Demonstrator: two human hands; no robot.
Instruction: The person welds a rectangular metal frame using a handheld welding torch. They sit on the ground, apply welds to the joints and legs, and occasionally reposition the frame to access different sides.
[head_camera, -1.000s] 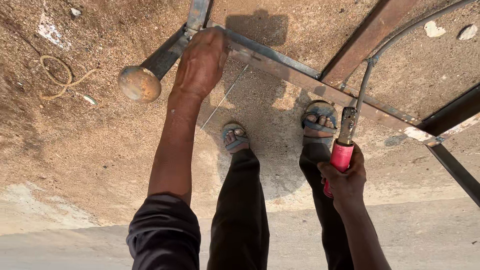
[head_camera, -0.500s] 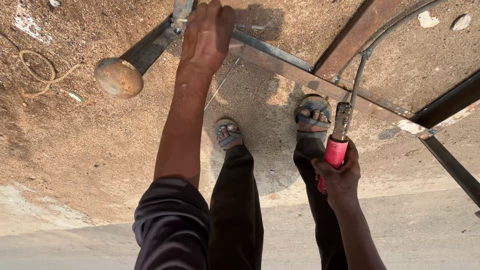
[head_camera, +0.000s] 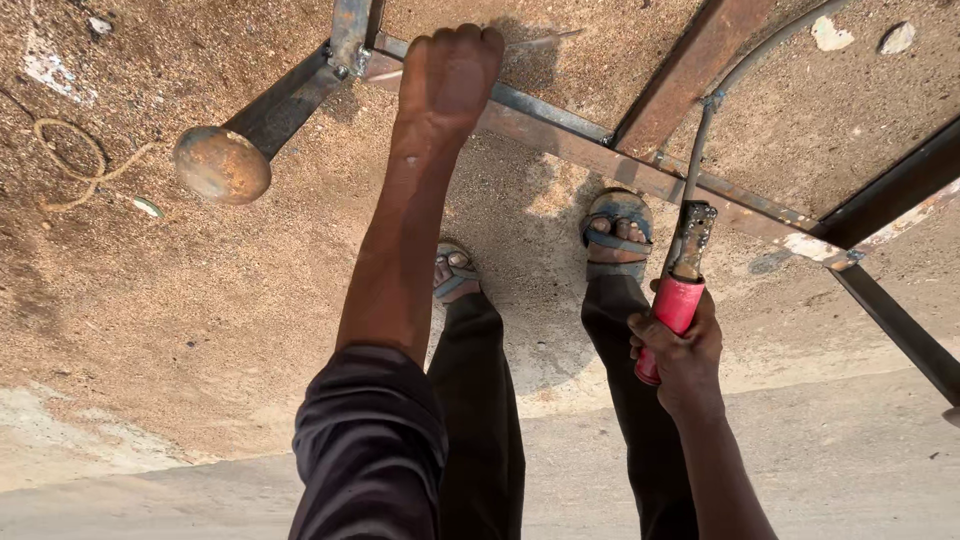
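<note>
The left hand (head_camera: 450, 75) reaches far forward, its arm stretched straight out from a dark rolled sleeve (head_camera: 368, 440), and its fingers (head_camera: 470, 38) are curled down over a rusty steel bar (head_camera: 560, 135) of a metal frame (head_camera: 700, 60) that lies on the sandy ground (head_camera: 200, 300). The hand covers the bar just beside the joint where an upright post (head_camera: 350, 30) and a slanting dark leg (head_camera: 285, 100) meet; that leg ends in a rounded, rusted ball (head_camera: 222, 165) resting on the sand.

The right hand (head_camera: 680, 355) sits much nearer the body, fingers wrapped tight around the red grip of a welding holder (head_camera: 672, 310). The holder's dark, scorched head points up toward the frame bar, and a grey cable (head_camera: 740, 70) runs from it up and away over the frame. Whether the tip actually touches the steel is hard to tell from this angle.

Below the bar, two feet in worn sandals (head_camera: 615, 225) stand on the sand, dark trouser legs (head_camera: 480, 420) rising toward the camera. A loop of cord (head_camera: 70, 160) lies on the ground at the left, well apart from the hands. A strip of pale concrete (head_camera: 850, 470) borders the sand nearest the person.
</note>
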